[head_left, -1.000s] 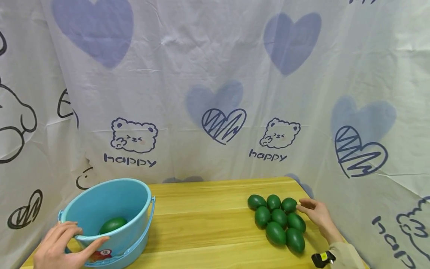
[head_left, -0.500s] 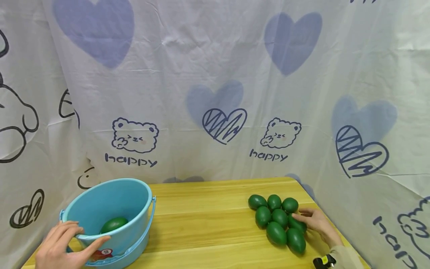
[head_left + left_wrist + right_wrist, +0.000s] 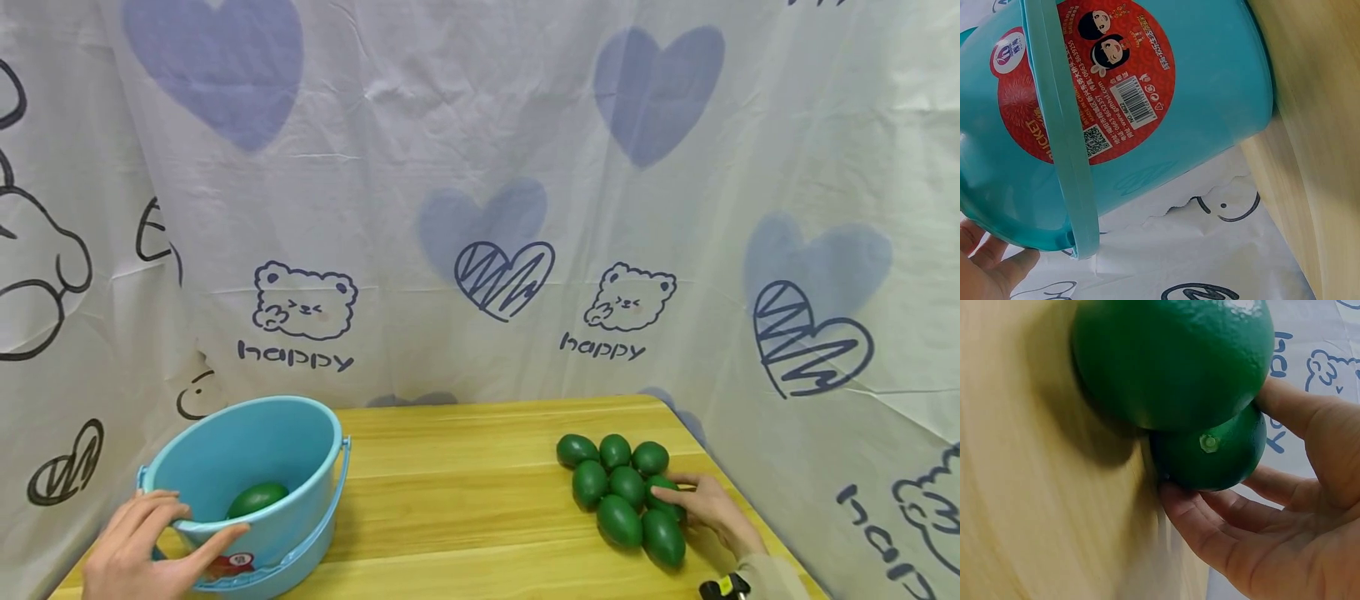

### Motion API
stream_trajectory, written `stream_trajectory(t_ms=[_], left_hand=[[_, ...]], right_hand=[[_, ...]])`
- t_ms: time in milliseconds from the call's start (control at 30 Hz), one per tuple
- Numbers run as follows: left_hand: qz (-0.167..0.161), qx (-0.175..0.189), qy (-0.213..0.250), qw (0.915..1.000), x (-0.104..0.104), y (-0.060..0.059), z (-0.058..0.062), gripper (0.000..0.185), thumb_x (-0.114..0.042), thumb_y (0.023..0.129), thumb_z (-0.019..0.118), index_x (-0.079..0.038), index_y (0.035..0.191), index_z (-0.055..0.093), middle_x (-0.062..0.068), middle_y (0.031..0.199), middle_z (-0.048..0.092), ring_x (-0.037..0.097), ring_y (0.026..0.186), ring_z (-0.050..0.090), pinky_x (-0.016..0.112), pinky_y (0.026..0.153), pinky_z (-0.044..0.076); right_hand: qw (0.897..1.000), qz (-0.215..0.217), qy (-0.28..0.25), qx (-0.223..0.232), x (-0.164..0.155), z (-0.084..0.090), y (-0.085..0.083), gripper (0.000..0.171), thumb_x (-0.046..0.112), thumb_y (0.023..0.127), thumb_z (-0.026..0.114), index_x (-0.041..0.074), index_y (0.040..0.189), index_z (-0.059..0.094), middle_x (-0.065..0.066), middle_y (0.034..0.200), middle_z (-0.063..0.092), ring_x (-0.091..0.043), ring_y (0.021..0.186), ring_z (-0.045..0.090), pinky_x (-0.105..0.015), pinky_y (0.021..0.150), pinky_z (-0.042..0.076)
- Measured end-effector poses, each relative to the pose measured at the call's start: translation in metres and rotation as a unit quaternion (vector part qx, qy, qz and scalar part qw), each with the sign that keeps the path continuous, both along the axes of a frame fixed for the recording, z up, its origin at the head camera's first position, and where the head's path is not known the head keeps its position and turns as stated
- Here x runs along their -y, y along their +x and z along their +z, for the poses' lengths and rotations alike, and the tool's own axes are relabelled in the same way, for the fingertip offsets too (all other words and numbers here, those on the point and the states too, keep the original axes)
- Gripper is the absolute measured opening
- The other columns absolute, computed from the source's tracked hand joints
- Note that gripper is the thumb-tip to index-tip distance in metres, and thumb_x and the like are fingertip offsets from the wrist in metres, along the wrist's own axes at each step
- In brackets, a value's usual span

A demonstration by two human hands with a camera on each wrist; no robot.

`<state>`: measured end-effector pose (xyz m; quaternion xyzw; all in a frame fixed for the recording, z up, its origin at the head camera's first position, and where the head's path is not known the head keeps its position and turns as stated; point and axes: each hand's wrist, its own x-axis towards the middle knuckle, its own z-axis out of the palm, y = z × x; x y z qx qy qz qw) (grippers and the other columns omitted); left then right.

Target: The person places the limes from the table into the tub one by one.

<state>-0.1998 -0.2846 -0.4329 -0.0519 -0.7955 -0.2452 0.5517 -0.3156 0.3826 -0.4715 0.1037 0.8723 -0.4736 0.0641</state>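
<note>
A wooden table point(image 3: 465, 500) carries a blue bucket point(image 3: 300, 525) at its left end and a cluster of green fruits point(image 3: 618, 492) lying touching near its right edge.

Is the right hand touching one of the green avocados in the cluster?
Touching. In the right wrist view the right hand curls thumb and fingers round the smaller-looking green avocado, skin against its surface; the head view agrees.
</note>
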Motion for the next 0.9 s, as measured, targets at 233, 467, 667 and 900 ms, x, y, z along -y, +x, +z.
stream_trajectory(t_ms=[233, 467, 667, 900], left_hand=[[0.0, 0.006, 0.001, 1.0, -0.0011, 0.0004, 0.0012, 0.063, -0.035, 0.037, 0.099, 0.003, 0.074, 0.065, 0.025, 0.088, 0.066, 0.034, 0.083, 0.05, 0.014, 0.113, 0.025], [-0.007, -0.014, -0.014, 0.9998, -0.0005, -0.0018, 0.0009, 0.064, -0.037, 0.038, 0.099, 0.003, 0.074, 0.065, 0.025, 0.086, 0.065, 0.035, 0.081, 0.05, 0.013, 0.112, 0.025], [-0.002, 0.007, 0.002, 1.0, -0.0013, 0.0016, 0.0005, 0.063, -0.035, 0.037, 0.099, 0.002, 0.074, 0.064, 0.025, 0.089, 0.065, 0.036, 0.083, 0.051, 0.009, 0.11, 0.023], [-0.001, 0.005, -0.001, 1.0, -0.0013, 0.0007, 0.0009, 0.062, -0.034, 0.038, 0.099, 0.003, 0.075, 0.064, 0.025, 0.088, 0.065, 0.036, 0.082, 0.051, 0.009, 0.111, 0.023]], right_hand=[[1.0, -0.024, 0.008, 0.004, -0.0016, -0.0011, -0.001, 0.083, 0.043, 0.085, 0.074, -0.011, 0.14, 0.043, -0.034, 0.127, 0.055, -0.019, 0.088, 0.07, -0.036, 0.075, 0.058], [0.999, -0.044, -0.009, -0.007, -0.0046, -0.0033, 0.0013, 0.084, 0.043, 0.086, 0.073, -0.011, 0.141, 0.04, -0.036, 0.131, 0.051, -0.018, 0.089, 0.067, -0.036, 0.075, 0.058], [0.997, -0.055, -0.05, -0.029, -0.0061, -0.0025, 0.0026, 0.082, 0.034, 0.089, 0.071, -0.013, 0.144, 0.031, -0.04, 0.134, 0.043, -0.031, 0.099, 0.066, -0.039, 0.077, 0.059], [0.996, -0.075, -0.014, -0.051, -0.008, 0.0008, -0.0003, 0.075, 0.039, 0.091, 0.065, -0.005, 0.143, 0.033, -0.035, 0.138, 0.037, -0.044, 0.114, 0.053, -0.037, 0.082, 0.053]])
